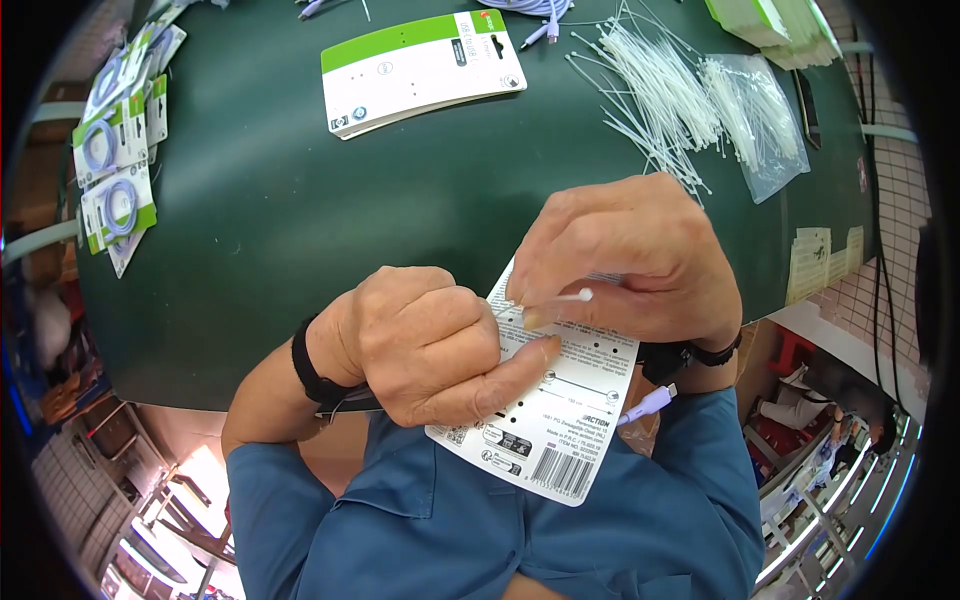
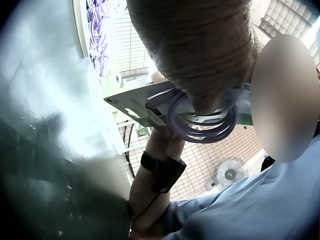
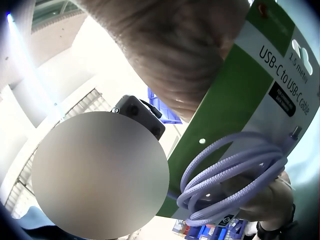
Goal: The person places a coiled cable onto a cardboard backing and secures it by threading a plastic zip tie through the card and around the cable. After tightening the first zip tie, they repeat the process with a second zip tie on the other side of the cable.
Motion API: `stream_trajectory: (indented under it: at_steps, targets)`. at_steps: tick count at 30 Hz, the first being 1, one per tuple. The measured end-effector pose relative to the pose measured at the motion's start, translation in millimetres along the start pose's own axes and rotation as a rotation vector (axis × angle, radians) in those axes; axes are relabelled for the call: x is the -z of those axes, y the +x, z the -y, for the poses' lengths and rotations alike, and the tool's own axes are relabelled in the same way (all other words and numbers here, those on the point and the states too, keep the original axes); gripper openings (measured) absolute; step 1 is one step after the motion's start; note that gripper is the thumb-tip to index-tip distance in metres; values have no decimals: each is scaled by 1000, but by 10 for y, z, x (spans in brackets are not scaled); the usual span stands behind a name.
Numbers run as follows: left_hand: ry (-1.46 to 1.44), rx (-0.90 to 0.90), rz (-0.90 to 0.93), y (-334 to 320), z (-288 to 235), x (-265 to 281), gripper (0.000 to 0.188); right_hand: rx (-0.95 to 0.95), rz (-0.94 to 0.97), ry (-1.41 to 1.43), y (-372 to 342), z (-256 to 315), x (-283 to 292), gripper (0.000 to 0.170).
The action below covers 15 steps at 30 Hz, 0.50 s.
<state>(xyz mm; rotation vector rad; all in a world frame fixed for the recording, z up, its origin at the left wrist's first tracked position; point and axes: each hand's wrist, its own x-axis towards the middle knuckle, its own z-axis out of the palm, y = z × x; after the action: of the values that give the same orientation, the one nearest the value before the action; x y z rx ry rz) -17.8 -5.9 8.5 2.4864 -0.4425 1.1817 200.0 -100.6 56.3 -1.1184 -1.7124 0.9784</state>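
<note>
A printed cardboard card [image 1: 570, 430] is held back side up in front of the body. My left hand [image 1: 430, 345] grips it from the left, thumb lying across the print. On the card's front, a coiled lilac USB-C cable [image 3: 235, 175] shows in both wrist views, with left-hand fingers behind the coil. One of its plugs [image 1: 648, 403] sticks out past the card's right edge. Over the upper part of the card, my right hand [image 1: 640, 260] pinches a thin white cable tie [image 1: 572, 298] between thumb and forefinger. The tie's small head points right; part of its strip is hidden by the fingers.
Blank cards [image 1: 420, 75] lie stacked on the green table [image 1: 250, 200]. Loose white cable ties [image 1: 660, 90] and a plastic bag of ties [image 1: 755, 120] lie at the right. Carded cables [image 1: 118, 150] are piled at the left edge; more lilac cables [image 1: 525, 6] lie at the back.
</note>
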Motion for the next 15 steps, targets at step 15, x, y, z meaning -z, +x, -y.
stream_trajectory:
  at_steps: [15]
  targets:
    - [-6,108,-12,-8,-16,-49,43,-82,128,105,8,-112,40,17]
